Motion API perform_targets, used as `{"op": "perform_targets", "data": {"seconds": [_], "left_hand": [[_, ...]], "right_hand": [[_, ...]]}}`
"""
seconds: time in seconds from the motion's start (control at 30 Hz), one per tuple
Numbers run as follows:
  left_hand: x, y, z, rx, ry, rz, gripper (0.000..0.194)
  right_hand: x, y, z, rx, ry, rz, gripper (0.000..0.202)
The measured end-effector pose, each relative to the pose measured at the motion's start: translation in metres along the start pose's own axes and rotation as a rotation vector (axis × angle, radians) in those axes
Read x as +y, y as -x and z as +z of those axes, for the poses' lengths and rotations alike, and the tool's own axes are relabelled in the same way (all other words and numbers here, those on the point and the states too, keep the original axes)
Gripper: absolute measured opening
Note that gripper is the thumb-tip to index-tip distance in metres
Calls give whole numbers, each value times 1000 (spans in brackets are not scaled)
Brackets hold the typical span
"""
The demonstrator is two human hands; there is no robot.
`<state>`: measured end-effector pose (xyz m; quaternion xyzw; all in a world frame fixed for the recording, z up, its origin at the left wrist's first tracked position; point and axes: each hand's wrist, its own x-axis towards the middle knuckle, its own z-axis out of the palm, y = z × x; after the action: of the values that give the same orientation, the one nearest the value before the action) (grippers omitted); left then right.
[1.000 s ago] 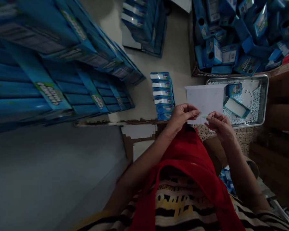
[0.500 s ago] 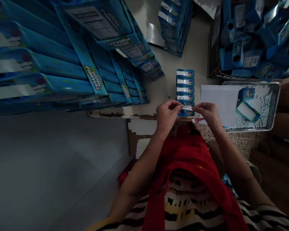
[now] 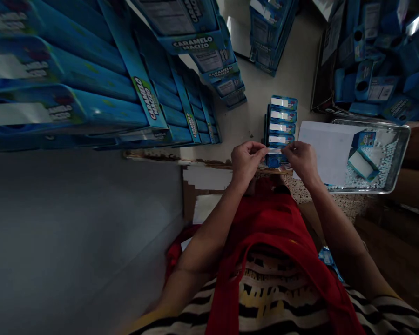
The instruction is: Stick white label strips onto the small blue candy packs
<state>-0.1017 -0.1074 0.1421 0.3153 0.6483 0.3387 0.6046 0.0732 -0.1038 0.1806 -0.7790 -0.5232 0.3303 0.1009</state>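
Between my two hands stretches a small white sticker strip [image 3: 274, 150], held above the front of a row of small blue candy boxes [image 3: 287, 115]. My left hand [image 3: 245, 164] pinches the strip's left end between thumb and fingertips. At the other end my right hand [image 3: 303, 162] grips it the same way, covering part of the boxes. The boxes behind carry white strips across their tops. The nearest blue box [image 3: 273, 161] shows a round spot on its end and lies partly under the strip and fingers.
Tall stacks of blue boxes [image 3: 115, 93] fill the left of the table. More stacked boxes [image 3: 270, 35] stand at the back. On the right are a carton [image 3: 330, 51] heaped with blue boxes, white sheets [image 3: 319, 153] and a metal tray [image 3: 401, 153] with white pellets.
The view has shifted, so the table's things sit farther right. The white strip is now drawn straight between my hands, lying over the nearest boxes; my right fingers have come closer to them.
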Motion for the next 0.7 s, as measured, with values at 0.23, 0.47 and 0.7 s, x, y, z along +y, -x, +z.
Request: {"op": "perform_targets", "data": {"seconds": [0.23,0.47,0.7], "left_hand": [[-4,-4,-1,-16,2,-19,13],[-15,-10,1,-12,65,-65,17],[-37,-22,3,-55,195,-241,51]], "right_hand": [[3,-3,2,-28,-9,15,13],[1,-2,8,-12,80,20,16],[16,-10,8,97,50,124,46]]}}
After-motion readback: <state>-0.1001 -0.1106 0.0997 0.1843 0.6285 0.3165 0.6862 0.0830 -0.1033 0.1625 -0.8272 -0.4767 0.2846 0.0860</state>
